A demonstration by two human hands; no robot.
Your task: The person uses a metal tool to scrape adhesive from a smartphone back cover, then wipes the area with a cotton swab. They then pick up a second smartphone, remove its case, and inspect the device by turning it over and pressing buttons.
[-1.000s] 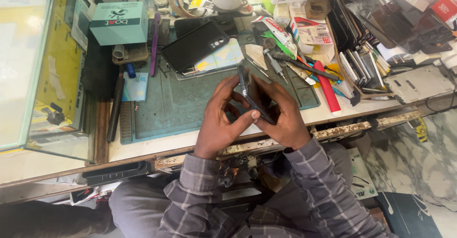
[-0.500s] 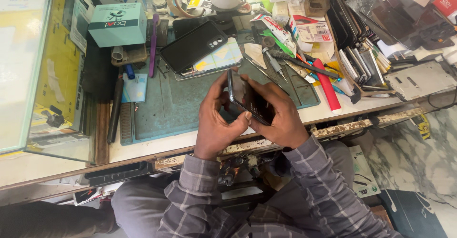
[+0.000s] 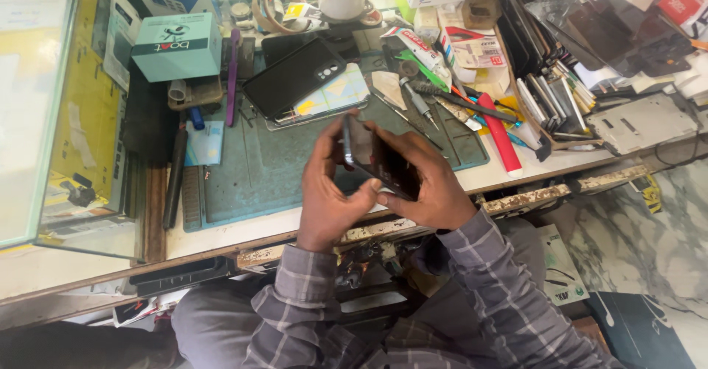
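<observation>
In the head view, the left hand (image 3: 328, 192) and right hand (image 3: 435, 192) have fingers clamped on a slim black rectangular phone (image 3: 380, 162) above the green mat (image 3: 251, 170), best gripped by its edges.

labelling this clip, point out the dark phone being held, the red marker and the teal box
dark phone (image 3: 377, 159), head view, middle of its back
red marker (image 3: 499, 133), head view, mid barrel
teal box (image 3: 177, 46), head view, top face
</observation>
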